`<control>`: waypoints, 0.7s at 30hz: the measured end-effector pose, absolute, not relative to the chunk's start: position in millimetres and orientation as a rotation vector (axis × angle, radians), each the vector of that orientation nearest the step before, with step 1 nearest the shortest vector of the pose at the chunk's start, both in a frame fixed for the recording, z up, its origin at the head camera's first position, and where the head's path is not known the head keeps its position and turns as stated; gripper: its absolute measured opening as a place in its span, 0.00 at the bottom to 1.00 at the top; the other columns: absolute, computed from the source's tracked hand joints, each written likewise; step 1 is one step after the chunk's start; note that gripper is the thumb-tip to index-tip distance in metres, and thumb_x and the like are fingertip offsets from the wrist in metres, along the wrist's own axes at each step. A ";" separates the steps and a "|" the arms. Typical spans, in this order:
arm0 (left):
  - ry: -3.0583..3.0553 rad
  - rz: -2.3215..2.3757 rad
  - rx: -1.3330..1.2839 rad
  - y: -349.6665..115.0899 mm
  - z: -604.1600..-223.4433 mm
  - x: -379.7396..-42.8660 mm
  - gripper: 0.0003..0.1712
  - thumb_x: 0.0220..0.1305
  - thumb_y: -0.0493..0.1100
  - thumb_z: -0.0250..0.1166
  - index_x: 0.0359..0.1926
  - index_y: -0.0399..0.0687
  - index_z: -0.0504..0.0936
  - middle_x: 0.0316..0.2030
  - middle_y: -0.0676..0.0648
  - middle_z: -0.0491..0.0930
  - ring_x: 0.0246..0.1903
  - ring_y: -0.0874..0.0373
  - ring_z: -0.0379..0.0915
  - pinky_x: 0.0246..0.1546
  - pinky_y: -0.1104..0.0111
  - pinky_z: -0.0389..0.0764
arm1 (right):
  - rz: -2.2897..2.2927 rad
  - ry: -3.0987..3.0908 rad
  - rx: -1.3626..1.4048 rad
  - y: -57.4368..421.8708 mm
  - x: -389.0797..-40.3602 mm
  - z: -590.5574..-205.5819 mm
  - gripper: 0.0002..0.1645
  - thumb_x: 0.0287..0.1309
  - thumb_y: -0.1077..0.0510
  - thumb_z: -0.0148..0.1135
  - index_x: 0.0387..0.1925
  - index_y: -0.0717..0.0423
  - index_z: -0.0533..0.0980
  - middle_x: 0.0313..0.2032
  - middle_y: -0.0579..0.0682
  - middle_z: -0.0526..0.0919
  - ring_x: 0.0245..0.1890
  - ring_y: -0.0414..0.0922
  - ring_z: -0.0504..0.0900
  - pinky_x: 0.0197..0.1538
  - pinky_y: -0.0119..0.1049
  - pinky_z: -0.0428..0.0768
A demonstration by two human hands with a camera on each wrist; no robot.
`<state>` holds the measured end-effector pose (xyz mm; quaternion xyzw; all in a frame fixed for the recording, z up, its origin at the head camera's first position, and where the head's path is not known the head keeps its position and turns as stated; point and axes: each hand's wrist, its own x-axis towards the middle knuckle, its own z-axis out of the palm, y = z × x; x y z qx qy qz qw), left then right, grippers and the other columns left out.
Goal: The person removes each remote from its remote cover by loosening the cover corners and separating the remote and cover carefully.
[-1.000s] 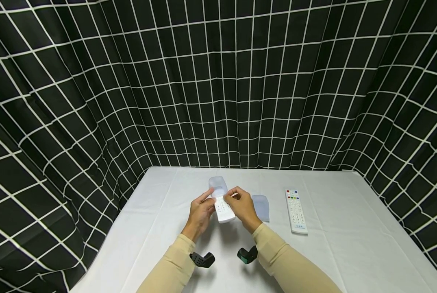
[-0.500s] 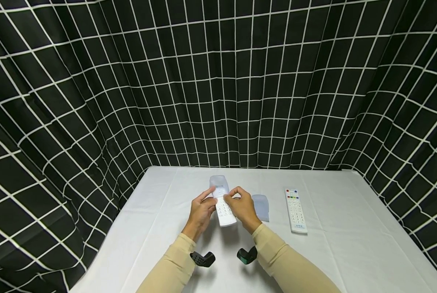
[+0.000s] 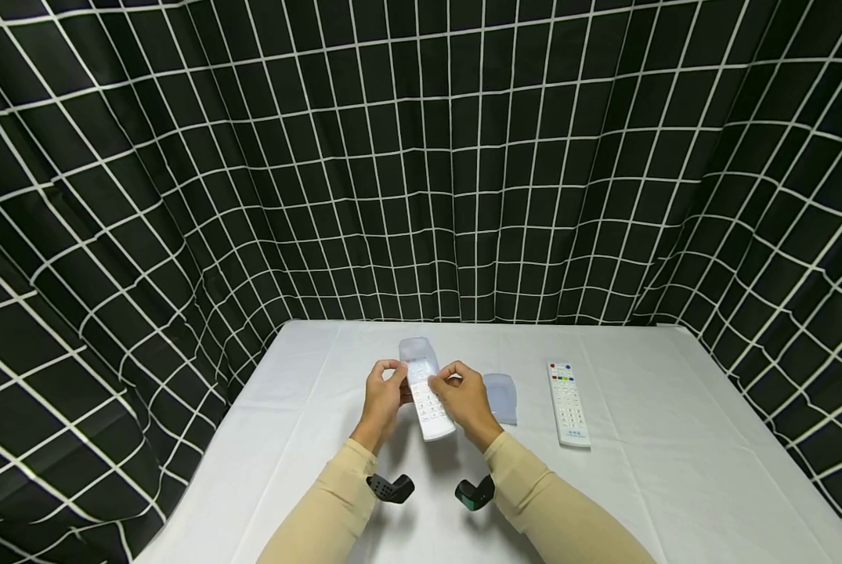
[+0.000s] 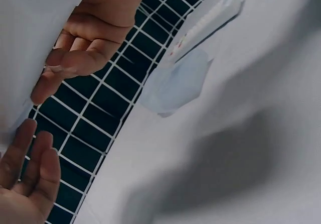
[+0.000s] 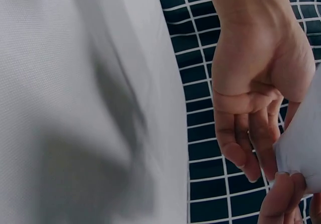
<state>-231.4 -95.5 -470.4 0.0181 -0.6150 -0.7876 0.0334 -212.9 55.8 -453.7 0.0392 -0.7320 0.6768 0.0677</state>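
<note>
A white remote control (image 3: 431, 411) lies partly inside a translucent sleeve-like cover (image 3: 416, 348), held above the table with its lower keys bare. My left hand (image 3: 384, 399) grips the cover at its left edge, thumb beside the remote. On the other side my right hand (image 3: 465, 394) pinches the cover's right edge with thumb and forefinger. In the left wrist view, the right hand's fingers (image 4: 70, 66) curl beneath the white underside. The right wrist view has the left hand (image 5: 251, 73) reaching under the cover (image 5: 301, 153) with loosely bent fingers.
A second translucent cover (image 3: 501, 398) rests flat just right of my right hand. Farther right lies another white remote control (image 3: 569, 407) with coloured buttons. A white cloth covers the table (image 3: 308, 439); a black gridded curtain (image 3: 421, 196) hangs around its back and sides.
The remote's bare end has come nearer to me, and more of its keys show. My left hand has shifted its fingers and thumb at the left edge; the right hand keeps its pinch.
</note>
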 end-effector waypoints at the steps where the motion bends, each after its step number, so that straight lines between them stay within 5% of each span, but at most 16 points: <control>1: -1.904 -2.421 0.069 -95.8 -470.6 -232.4 0.14 0.73 0.42 0.54 0.49 0.35 0.64 0.31 0.37 0.80 0.26 0.53 0.78 0.30 0.63 0.80 | 2.028 -2.216 0.122 56.3 -212.8 -454.0 0.08 0.55 0.63 0.67 0.29 0.62 0.74 0.22 0.51 0.81 0.21 0.42 0.77 0.24 0.33 0.75; 7: -1.942 -2.412 0.131 -96.7 -468.7 -237.1 0.04 0.72 0.37 0.52 0.39 0.40 0.67 0.29 0.38 0.79 0.24 0.53 0.78 0.29 0.60 0.79 | 2.027 -2.248 0.155 57.9 -211.5 -454.9 0.08 0.56 0.64 0.66 0.30 0.63 0.74 0.22 0.51 0.80 0.23 0.42 0.77 0.26 0.33 0.75; 21: -1.910 -2.283 0.304 -96.6 -460.8 -247.2 0.04 0.70 0.35 0.51 0.36 0.45 0.66 0.33 0.38 0.77 0.27 0.50 0.78 0.21 0.67 0.79 | 2.139 -2.285 0.237 57.3 -210.7 -449.5 0.06 0.57 0.68 0.63 0.29 0.66 0.73 0.23 0.52 0.79 0.23 0.41 0.75 0.25 0.31 0.74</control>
